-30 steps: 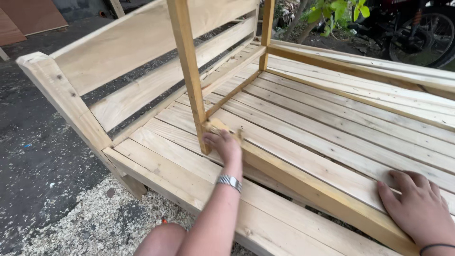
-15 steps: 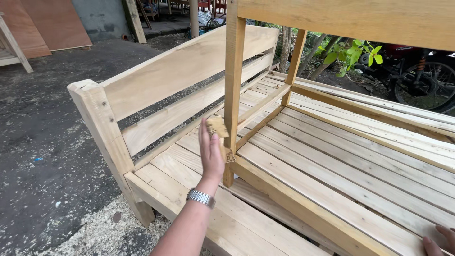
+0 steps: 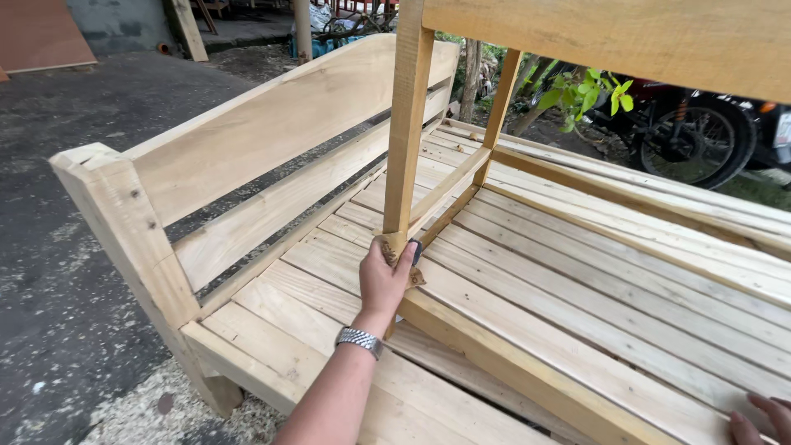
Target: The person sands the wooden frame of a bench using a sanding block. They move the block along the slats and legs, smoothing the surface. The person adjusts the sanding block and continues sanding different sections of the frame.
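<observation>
Head view: left hand (image 3: 386, 276) grips the upright post's (image 3: 405, 140) base; right hand (image 3: 762, 419), at frame edge, grip unclear.

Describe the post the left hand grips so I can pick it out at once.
Start at the slatted wooden bench. A lighter frame stands on its seat, and the near upright post is the one the left hand grips at its foot. The far post is thinner and untouched.
</observation>
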